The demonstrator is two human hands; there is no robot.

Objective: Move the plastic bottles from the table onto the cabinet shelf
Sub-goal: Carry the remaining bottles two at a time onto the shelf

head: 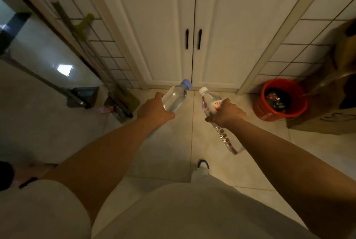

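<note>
Both hands are full. The left hand [154, 110] grips a clear bottle with a pale blue cap [174, 97], neck pointing up and away from the wrist. The right hand [226, 112] grips a longer bottle with a white cap and red label [210, 104] around its middle, so its ribbed lower half hangs down below the fist toward the floor. The 2 caps sit near each other, not touching.

Straight ahead of both hands stands the white cabinet [240, 36], its 2 doors closed, with 2 dark handles [193, 39] above the caps. No shelf shows yet.

The trouble I expect is the doors: neither hand has a free finger, so hooking a handle while holding a bottle could loosen the grip and drop it. The long bottle's hanging end could also knock the door. Off beyond the right hand sits a red bucket [280, 99], where a slipped bottle might roll.
</note>
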